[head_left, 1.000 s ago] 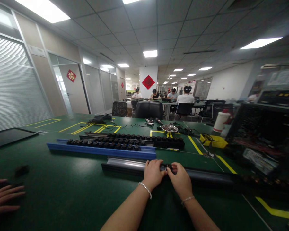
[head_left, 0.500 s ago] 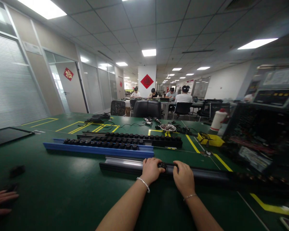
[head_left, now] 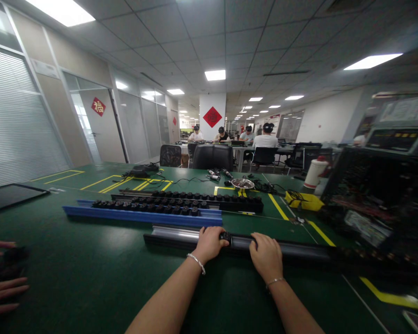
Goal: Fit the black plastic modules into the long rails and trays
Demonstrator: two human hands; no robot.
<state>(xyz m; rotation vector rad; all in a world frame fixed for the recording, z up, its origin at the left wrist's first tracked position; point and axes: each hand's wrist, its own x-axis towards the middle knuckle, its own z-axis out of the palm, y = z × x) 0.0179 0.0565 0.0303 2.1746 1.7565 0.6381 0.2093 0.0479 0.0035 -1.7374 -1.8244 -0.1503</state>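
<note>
A long black channel-shaped rail point(head_left: 181, 235) with a shiny grey inside lies across the green table in front of me. My left hand point(head_left: 209, 245) pinches a small black knob-like part point(head_left: 225, 238) that sits in the channel. To its right, my right hand point(head_left: 266, 256) has its fingers curled over the rail, steadying contact on the far edge; its palm faces down and its thumb side is partly hidden. Between the two hands, a short stretch of bare channel shows. Toward the right end of the rail, a dark row of similar parts point(head_left: 372, 260) appears blurred.
Behind it lie a blue rail point(head_left: 142, 216) and a black rail point(head_left: 244, 204), both carrying rows of black parts. A yellow tray point(head_left: 306, 202), a white bottle point(head_left: 315, 174) and a metal dish point(head_left: 243, 183) stand farther back. Another person's hands point(head_left: 3, 292) hold dark parts at left.
My left hand has slid a little to the left along the rail with the black part. My right hand has barely moved. The other person's hands have come together around dark parts.
</note>
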